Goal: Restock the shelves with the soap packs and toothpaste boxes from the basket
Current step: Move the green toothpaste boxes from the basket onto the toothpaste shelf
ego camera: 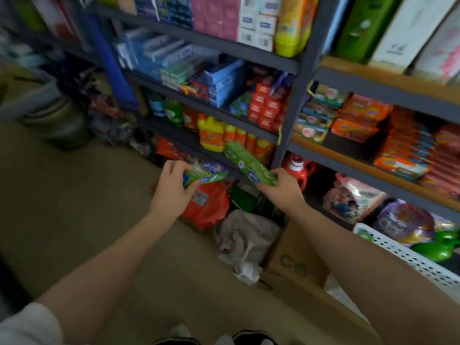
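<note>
My left hand (171,189) grips the near end of a green toothpaste box (206,174) held roughly level in front of the lower shelves. My right hand (281,186) grips the near end of a second green toothpaste box (246,161), which tilts up and away toward the shelf with the orange bottles (239,138). Red and green toothpaste boxes (263,105) are stacked on the shelf above. Orange soap packs (358,120) lie on the right-hand shelf unit. A white perforated basket (403,255) stands at the lower right, holding green and purple items.
A dark metal shelf upright (293,100) separates the two shelf units. On the floor below lie an orange bag (206,205), a crumpled grey plastic bag (244,240) and a cardboard box (296,265). Bare floor spreads to the left.
</note>
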A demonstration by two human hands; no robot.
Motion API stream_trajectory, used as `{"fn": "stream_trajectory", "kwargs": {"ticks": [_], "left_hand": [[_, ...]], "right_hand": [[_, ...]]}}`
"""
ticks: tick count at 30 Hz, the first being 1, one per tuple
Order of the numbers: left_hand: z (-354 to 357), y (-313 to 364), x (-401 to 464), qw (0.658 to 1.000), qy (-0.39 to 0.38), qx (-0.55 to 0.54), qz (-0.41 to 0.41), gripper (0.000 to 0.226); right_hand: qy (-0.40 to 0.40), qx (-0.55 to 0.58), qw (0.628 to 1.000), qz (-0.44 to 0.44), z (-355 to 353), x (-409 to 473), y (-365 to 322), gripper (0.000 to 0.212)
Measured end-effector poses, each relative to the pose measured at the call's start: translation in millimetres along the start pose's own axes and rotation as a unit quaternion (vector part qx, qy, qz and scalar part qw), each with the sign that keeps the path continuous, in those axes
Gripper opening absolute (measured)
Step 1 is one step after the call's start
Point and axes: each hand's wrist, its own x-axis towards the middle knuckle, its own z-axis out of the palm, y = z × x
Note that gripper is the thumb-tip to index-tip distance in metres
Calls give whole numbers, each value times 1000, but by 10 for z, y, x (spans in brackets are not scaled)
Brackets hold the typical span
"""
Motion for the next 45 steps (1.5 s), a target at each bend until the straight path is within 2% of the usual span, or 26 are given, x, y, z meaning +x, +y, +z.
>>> {"fn": "stream_trajectory", "kwargs": {"ticks": [4,10,14,18,23,27,30,32,34,36,38,40,45], "left_hand": [[-348,-458,361,998,48,-48,11,29],[-435,-628,1116,994,30,-92,49,26],[-235,-658,1730,991,32,-102,81,24],[18,-689,2353,990,41,-116,74,25],[419,-741,2921,986,29,-149,70,24],[825,-766,3176,985,20,-169,28,25],[1138,-869,3303,987,-23,-152,51,30],[1300,-987,3381,985,-100,-101,97,35],[1396,-1112,3473,970,-197,-49,136,42],[1446,-1237,3584,951,-260,-35,162,50],[1484,-1323,3681,936,-279,-23,215,53],[1507,-1346,3720,927,-272,-3,257,52],[1535,-1222,3783,930,-217,52,293,53]], "right_hand": [[25,19,1000,-1,401,222,-683,52],[91,39,994,49,403,555,-1145,53],[118,35,989,85,221,983,-1233,37],[141,50,983,103,171,1546,-1319,45],[135,88,976,145,238,2113,-1433,45],[140,80,972,170,345,2439,-1475,44],[153,68,966,198,454,2641,-1516,46],[164,63,961,215,526,2766,-1566,48],[161,54,956,238,618,2877,-1629,52],[144,3,955,258,767,2971,-1712,67],[129,-66,957,250,948,3051,-1773,74],[128,-109,956,239,1102,3127,-1815,70],[127,-122,944,281,1200,3261,-1812,64]]}}
